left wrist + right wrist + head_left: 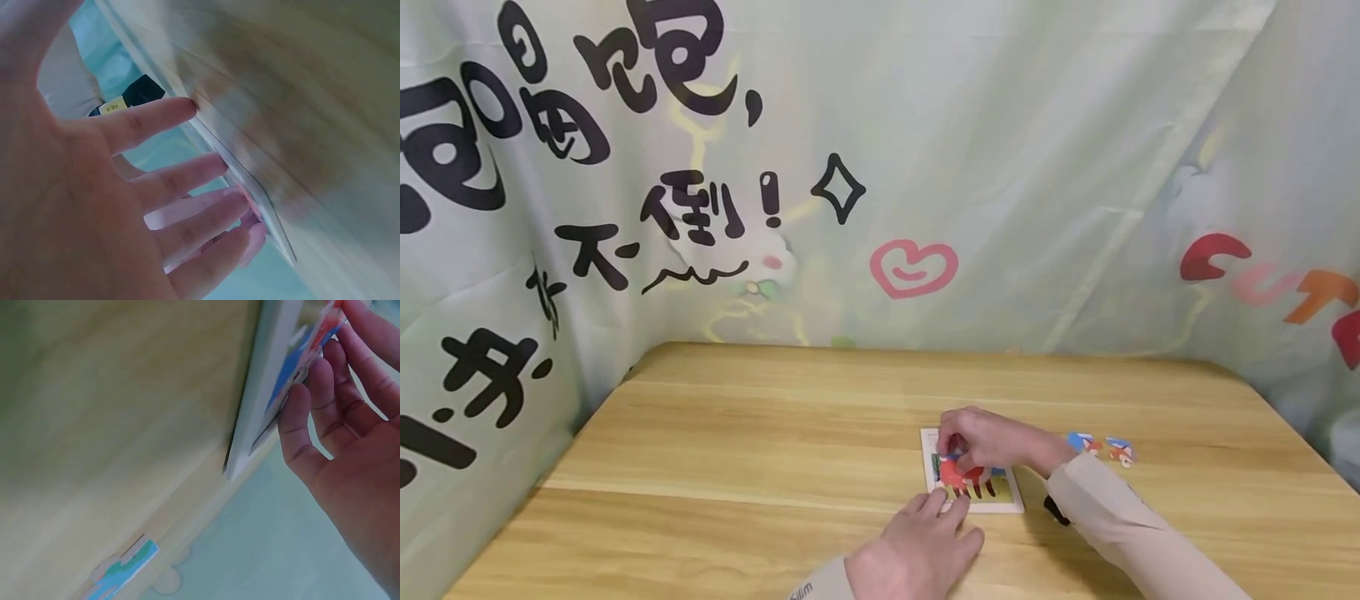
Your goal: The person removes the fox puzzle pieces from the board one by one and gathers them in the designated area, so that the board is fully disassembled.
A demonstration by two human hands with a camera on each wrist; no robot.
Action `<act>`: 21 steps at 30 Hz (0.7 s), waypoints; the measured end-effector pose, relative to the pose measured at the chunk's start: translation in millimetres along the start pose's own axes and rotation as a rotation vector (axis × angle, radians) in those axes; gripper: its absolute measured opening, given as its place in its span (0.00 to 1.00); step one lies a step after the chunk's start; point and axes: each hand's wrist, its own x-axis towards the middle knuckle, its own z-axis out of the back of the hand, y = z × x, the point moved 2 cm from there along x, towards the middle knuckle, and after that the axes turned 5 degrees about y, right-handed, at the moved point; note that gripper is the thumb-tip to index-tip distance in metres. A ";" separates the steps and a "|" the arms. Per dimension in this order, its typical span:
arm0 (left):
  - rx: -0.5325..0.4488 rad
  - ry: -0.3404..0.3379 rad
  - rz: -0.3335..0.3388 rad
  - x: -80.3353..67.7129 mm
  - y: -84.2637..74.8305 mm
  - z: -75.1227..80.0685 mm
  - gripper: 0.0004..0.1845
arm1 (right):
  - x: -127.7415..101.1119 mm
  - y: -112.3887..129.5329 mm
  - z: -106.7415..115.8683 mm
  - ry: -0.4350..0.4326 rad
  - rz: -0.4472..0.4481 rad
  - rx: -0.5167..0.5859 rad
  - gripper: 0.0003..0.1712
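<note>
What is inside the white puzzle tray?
Inside the puzzle tray lie colourful pieces with red, blue and yellow. The right hand covers the top part, so what lies there is hidden. The left hand touches the tray's near edge.

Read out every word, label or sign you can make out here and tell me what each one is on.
"CUT", with more letters cut off at the frame edge: coloured letters on the backdrop cloth.
"Slim": small print on the left sleeve cuff.
Large black handwritten characters with "!": same cloth, left side; I cannot read them surely.
Yellow label on a black object in the left wrist view: print too small to read.
Puzzle board: no text visible.
</note>
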 end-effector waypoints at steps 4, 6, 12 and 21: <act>-0.042 0.003 0.004 1.6 2.3 0.1 0.36 | -0.4 1.0 -0.4 0.001 0.000 -0.001 0.16; -0.052 0.009 -0.002 2.1 2.0 -0.3 0.36 | -0.7 1.6 -1.4 0.005 -0.004 0.007 0.16; -0.068 0.013 -0.019 2.3 1.2 -1.4 0.35 | -0.7 2.4 -4.4 0.013 -0.030 0.051 0.18; -0.029 -0.002 -0.009 0.9 2.3 1.0 0.36 | 0.4 1.7 0.8 -0.001 0.047 0.000 0.19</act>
